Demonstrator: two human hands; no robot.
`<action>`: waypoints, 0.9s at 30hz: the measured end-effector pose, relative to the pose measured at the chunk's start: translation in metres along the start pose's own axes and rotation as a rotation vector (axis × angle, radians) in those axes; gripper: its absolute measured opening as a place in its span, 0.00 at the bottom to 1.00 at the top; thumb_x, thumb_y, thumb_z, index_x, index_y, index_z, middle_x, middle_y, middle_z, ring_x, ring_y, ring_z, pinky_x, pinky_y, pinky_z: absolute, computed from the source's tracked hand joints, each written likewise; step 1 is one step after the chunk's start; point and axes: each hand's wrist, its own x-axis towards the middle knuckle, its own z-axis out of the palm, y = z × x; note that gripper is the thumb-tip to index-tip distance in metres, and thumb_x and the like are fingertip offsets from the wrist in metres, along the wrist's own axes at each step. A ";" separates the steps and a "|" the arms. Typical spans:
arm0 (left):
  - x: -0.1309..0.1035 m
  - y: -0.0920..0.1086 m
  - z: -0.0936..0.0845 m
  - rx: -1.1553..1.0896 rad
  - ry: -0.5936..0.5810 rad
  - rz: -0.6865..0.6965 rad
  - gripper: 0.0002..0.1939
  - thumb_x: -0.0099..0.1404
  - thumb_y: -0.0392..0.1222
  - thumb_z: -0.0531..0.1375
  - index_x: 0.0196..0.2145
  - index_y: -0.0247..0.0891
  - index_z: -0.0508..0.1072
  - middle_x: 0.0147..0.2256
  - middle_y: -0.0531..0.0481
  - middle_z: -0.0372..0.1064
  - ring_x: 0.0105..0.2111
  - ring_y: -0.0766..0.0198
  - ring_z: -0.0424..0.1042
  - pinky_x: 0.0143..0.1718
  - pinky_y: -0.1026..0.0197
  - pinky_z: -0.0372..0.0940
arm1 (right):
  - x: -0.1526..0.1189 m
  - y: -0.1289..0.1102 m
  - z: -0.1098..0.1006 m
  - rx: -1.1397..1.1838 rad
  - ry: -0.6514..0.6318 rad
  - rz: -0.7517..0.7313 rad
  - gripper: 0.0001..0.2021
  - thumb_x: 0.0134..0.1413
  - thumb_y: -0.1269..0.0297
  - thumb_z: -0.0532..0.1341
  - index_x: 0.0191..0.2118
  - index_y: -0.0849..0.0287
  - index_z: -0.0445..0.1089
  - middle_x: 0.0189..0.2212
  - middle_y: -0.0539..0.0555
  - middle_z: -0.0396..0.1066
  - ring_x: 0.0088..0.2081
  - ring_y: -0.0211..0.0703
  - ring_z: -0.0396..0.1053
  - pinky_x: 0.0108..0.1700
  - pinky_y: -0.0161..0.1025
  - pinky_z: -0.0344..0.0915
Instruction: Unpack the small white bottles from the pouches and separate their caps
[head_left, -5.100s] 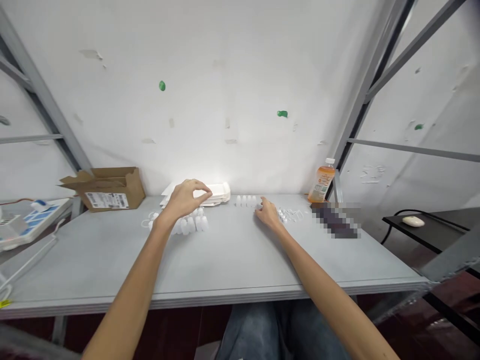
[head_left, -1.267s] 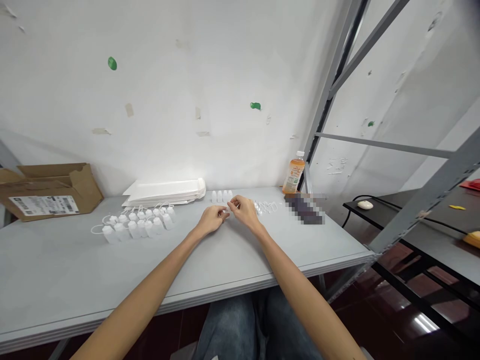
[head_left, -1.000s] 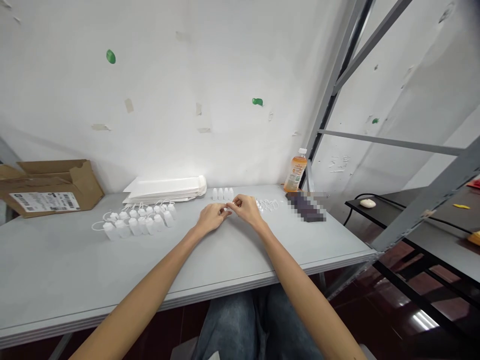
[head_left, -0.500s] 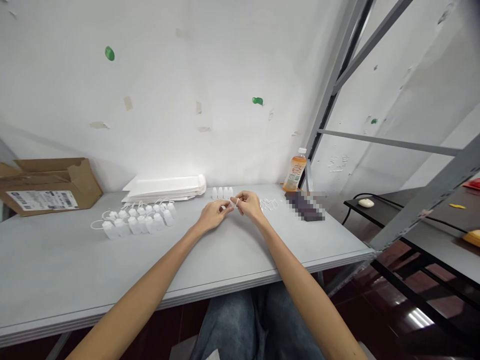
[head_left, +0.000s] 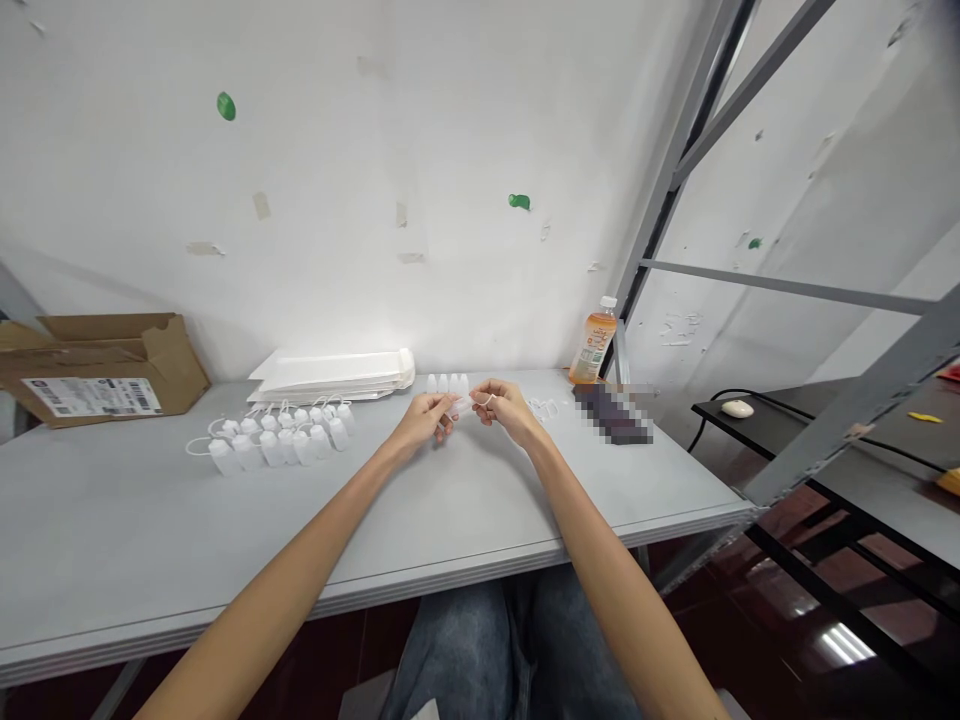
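Note:
Over the middle of the table, my left hand (head_left: pixel 420 422) pinches a small translucent white bottle (head_left: pixel 463 404). Close beside it, my right hand (head_left: pixel 506 407) has its fingers closed on a thin white loop (head_left: pixel 486 401) at the bottle's right end. Fingers partly hide where loop and bottle meet. Just behind my hands stands a short row of small white bottles (head_left: pixel 448 384) without loops. Loose white loops (head_left: pixel 544 408) lie to the right of my right hand. At the left, several white bottles with looped caps (head_left: pixel 274 447) stand in rows.
A stack of flat white boards or boxes (head_left: pixel 330 376) lies against the wall. An opened cardboard box (head_left: pixel 180 375) sits at the far left. On the right are an orange drink bottle (head_left: pixel 592 345), a blurred dark object (head_left: pixel 615 415) and a grey metal frame (head_left: pixel 795 283).
My left hand has turned and its lower fingers have curled under. The white bottle shows more clearly between my hands, with the loop at my right fingers. The camera view has shifted slightly.

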 end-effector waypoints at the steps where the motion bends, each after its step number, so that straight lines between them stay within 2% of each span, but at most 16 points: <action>1: 0.001 -0.001 0.000 0.009 0.040 0.008 0.25 0.58 0.62 0.62 0.36 0.33 0.73 0.26 0.50 0.67 0.18 0.70 0.65 0.16 0.67 0.58 | 0.000 0.001 0.000 -0.017 0.012 -0.006 0.12 0.40 0.59 0.69 0.26 0.60 0.68 0.17 0.48 0.65 0.18 0.31 0.58 0.20 0.31 0.54; 3: 0.001 -0.002 0.000 0.039 0.076 0.039 0.28 0.56 0.59 0.65 0.46 0.35 0.72 0.30 0.49 0.69 0.19 0.69 0.69 0.16 0.67 0.60 | 0.001 0.003 0.000 -0.042 0.051 -0.004 0.13 0.41 0.59 0.69 0.26 0.60 0.68 0.17 0.49 0.66 0.18 0.31 0.59 0.19 0.30 0.53; 5: 0.000 -0.002 0.000 0.063 0.075 0.073 0.30 0.53 0.56 0.68 0.48 0.37 0.70 0.32 0.50 0.70 0.20 0.68 0.71 0.17 0.68 0.61 | 0.002 0.004 0.000 -0.046 0.086 0.008 0.13 0.41 0.58 0.70 0.25 0.61 0.68 0.18 0.50 0.67 0.18 0.31 0.58 0.18 0.30 0.52; 9: 0.000 -0.003 0.000 0.041 0.021 0.046 0.25 0.55 0.60 0.65 0.38 0.35 0.70 0.29 0.51 0.69 0.19 0.67 0.71 0.16 0.67 0.60 | 0.002 0.004 0.001 0.003 0.105 0.037 0.14 0.41 0.58 0.69 0.23 0.62 0.67 0.18 0.50 0.67 0.16 0.29 0.57 0.16 0.30 0.50; 12: 0.002 -0.005 -0.001 0.038 -0.001 0.016 0.27 0.58 0.66 0.59 0.30 0.34 0.68 0.23 0.51 0.67 0.19 0.66 0.71 0.16 0.68 0.59 | 0.003 0.004 0.003 0.043 0.121 0.063 0.11 0.41 0.61 0.68 0.25 0.62 0.68 0.17 0.49 0.66 0.17 0.30 0.57 0.16 0.30 0.51; 17: 0.006 -0.012 -0.002 0.091 0.078 0.074 0.29 0.59 0.68 0.57 0.26 0.35 0.69 0.19 0.52 0.65 0.19 0.67 0.67 0.17 0.68 0.60 | 0.002 0.005 0.006 0.047 0.127 0.066 0.12 0.44 0.59 0.68 0.24 0.62 0.68 0.19 0.50 0.68 0.18 0.32 0.62 0.19 0.32 0.60; 22: 0.006 -0.012 -0.002 0.162 0.170 0.106 0.29 0.60 0.67 0.56 0.20 0.36 0.66 0.20 0.51 0.63 0.20 0.68 0.66 0.17 0.67 0.61 | -0.001 0.002 0.005 0.056 0.041 0.063 0.16 0.46 0.54 0.69 0.25 0.62 0.68 0.22 0.52 0.68 0.20 0.34 0.65 0.20 0.33 0.64; 24: 0.005 -0.011 -0.002 0.173 0.180 0.105 0.28 0.61 0.65 0.56 0.22 0.36 0.68 0.21 0.50 0.63 0.20 0.68 0.66 0.17 0.67 0.61 | -0.002 0.002 0.006 0.042 0.025 0.057 0.16 0.45 0.54 0.71 0.26 0.62 0.69 0.22 0.51 0.68 0.20 0.34 0.66 0.20 0.33 0.64; 27: 0.002 -0.009 -0.001 0.157 0.188 0.135 0.24 0.62 0.61 0.58 0.38 0.35 0.73 0.27 0.51 0.66 0.20 0.68 0.67 0.16 0.68 0.59 | -0.002 0.003 0.008 0.026 0.031 0.067 0.17 0.43 0.53 0.71 0.25 0.62 0.69 0.22 0.51 0.69 0.20 0.35 0.66 0.19 0.33 0.64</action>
